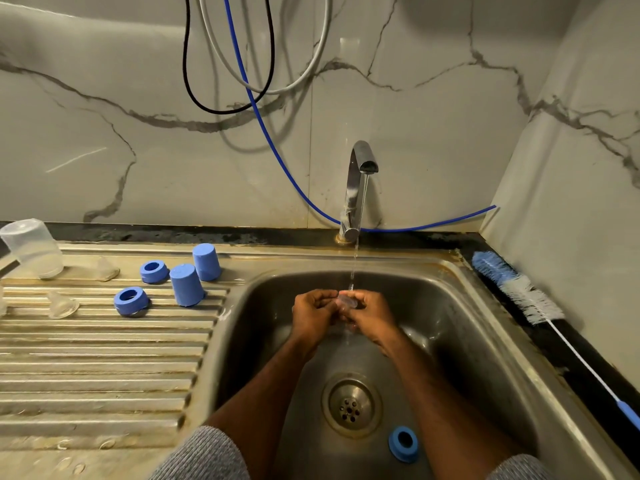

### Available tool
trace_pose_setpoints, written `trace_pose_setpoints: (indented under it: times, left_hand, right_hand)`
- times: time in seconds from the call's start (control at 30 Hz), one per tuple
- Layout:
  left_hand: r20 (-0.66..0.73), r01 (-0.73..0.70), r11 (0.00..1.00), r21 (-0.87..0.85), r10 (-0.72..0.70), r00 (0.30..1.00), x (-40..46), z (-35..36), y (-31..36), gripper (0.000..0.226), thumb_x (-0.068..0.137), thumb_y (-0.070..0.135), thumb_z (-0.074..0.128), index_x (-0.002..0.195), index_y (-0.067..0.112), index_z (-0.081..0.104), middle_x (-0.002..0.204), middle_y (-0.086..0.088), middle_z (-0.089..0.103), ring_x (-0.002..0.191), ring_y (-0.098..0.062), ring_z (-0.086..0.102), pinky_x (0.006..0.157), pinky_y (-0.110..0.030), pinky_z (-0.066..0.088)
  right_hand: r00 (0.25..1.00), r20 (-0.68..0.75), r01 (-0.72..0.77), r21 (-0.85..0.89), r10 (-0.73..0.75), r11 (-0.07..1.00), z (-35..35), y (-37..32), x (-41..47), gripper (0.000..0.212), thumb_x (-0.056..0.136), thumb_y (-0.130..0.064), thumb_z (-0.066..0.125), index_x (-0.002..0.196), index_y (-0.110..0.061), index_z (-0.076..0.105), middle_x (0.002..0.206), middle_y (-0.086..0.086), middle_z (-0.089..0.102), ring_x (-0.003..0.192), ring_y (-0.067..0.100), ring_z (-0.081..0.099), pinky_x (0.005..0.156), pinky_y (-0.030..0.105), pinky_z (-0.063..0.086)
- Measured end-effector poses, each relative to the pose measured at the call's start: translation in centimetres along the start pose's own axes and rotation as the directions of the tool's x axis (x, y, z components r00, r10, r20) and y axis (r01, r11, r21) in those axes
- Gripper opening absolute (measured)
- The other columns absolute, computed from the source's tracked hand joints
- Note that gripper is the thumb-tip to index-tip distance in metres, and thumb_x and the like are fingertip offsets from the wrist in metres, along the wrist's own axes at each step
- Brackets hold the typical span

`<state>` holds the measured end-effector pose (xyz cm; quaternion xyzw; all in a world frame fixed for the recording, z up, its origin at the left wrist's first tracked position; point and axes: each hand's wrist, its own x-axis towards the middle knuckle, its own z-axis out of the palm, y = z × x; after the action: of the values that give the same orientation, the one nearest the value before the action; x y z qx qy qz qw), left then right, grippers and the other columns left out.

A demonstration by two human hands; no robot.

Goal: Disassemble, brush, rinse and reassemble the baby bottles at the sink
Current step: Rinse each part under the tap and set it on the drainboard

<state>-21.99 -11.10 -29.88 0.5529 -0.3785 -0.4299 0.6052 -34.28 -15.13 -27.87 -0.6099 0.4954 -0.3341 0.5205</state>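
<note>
Both hands (343,311) pinch clear teat (346,301) btwn fingertips, under tap stream (352,271)

Single head-mounted wide-angle view, taken from above the near edge of the sink (485,306) and facing forward and downward toward the back wall. The basin fills the lower centre of the frame at close range, with the drain (351,407) almost directly beneath the camera. The tap (356,188) stands at the sink's far edge, near mid-frame. The ribbed draining board (104,358) extends to the left edge, the counter strip along the sink's right edge runs to the right, and the marble wall (433,116) occupies the upper half. Straight lines bow toward the frame borders. Both forearms enter from the bottom edge.
</note>
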Motion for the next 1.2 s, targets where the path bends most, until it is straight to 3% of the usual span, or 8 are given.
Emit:
trace_pose_setpoints:
  times: [0.13,0.37,0.53,0.7,0.87,0.97,1.1,1.2]
  left_hand:
    - [0.013,-0.002,0.998,0.058,0.002,1.000,-0.04,-0.10,-0.16,0.016,0.097,0.003,0.061,0.102,0.009,0.074,0.092,-0.009,0.077,0.086,-0.022,0.076,0.076,-0.033,0.062]
    - [0.131,-0.046,0.978,0.202,0.019,0.991,-0.38,-0.36,-0.12,0.020,0.097,0.003,0.059,0.101,0.013,0.076,0.091,-0.005,0.077,0.085,-0.018,0.074,0.070,-0.029,0.060]
    - [0.107,-0.056,0.974,0.222,0.032,0.994,-0.28,-0.50,-0.13,0.015,0.092,0.004,0.068,0.100,0.014,0.077,0.087,-0.001,0.078,0.083,-0.016,0.074,0.072,-0.029,0.061]
    - [0.041,-0.030,0.979,0.201,0.023,0.999,-0.14,-0.37,-0.08,0.012,0.089,0.000,0.070,0.096,0.009,0.074,0.081,-0.003,0.076,0.074,-0.011,0.073,0.071,-0.030,0.060]
    - [0.091,-0.030,0.987,0.159,0.016,0.996,-0.12,-0.40,-0.26,0.010,0.094,0.005,0.066,0.098,0.009,0.074,0.083,-0.006,0.076,0.076,-0.015,0.072,0.070,-0.029,0.060]
    - [0.173,-0.052,0.991,0.126,0.030,0.984,-0.36,-0.20,-0.16,0.015,0.098,0.003,0.060,0.101,0.005,0.075,0.085,-0.009,0.076,0.074,-0.017,0.070,0.072,-0.029,0.060]
    - [0.203,-0.067,0.995,0.076,0.051,0.978,-0.52,-0.26,0.22,0.016,0.096,0.002,0.062,0.106,0.004,0.074,0.090,-0.011,0.077,0.080,-0.019,0.072,0.078,-0.031,0.061]
    - [0.158,-0.049,0.996,0.073,0.037,0.987,-0.45,-0.27,0.14,0.018,0.094,0.000,0.064,0.108,0.005,0.074,0.090,-0.009,0.078,0.084,-0.018,0.075,0.074,-0.027,0.060]
  right_hand:
    - [0.984,-0.165,0.058,-0.060,-0.067,0.997,-0.05,-0.22,0.03,0.016,0.088,-0.016,0.077,0.103,-0.009,0.077,0.086,0.002,0.076,0.071,0.006,0.070,0.055,0.011,0.049]
    - [0.963,-0.270,-0.002,-0.098,-0.024,0.995,-0.14,-0.32,0.17,0.025,0.075,-0.026,0.088,0.077,-0.006,0.073,0.064,0.007,0.073,0.052,0.010,0.065,0.051,0.022,0.054]
    - [0.977,-0.211,0.015,-0.103,-0.036,0.995,0.06,0.00,0.41,0.009,0.085,-0.016,0.079,0.087,-0.008,0.076,0.069,0.002,0.072,0.052,0.000,0.064,0.050,0.017,0.049]
    - [0.996,-0.081,0.023,-0.008,-0.023,1.000,0.04,0.17,0.51,0.028,0.092,-0.004,0.068,0.120,-0.008,0.071,0.111,0.006,0.074,0.096,0.011,0.070,0.078,0.020,0.058]
    - [0.972,-0.233,0.018,0.023,-0.012,1.000,0.18,-0.13,0.11,0.009,0.083,-0.010,0.080,0.091,-0.007,0.077,0.080,0.005,0.076,0.071,0.016,0.072,0.052,0.015,0.049]
    - [0.945,-0.326,0.007,-0.011,-0.010,1.000,0.02,-0.40,-0.13,0.019,0.077,-0.022,0.086,0.079,-0.008,0.073,0.067,0.005,0.073,0.053,0.010,0.066,0.043,0.015,0.045]
    - [0.940,-0.341,0.018,0.014,-0.012,1.000,0.09,-0.35,0.02,0.020,0.079,-0.023,0.085,0.077,-0.008,0.073,0.064,0.006,0.072,0.044,0.005,0.060,0.043,0.016,0.045]
    - [0.975,-0.223,-0.003,0.097,0.025,0.995,-0.06,-0.25,0.29,0.005,0.087,-0.012,0.077,0.087,-0.008,0.074,0.072,0.006,0.073,0.057,0.010,0.064,0.053,0.020,0.050]
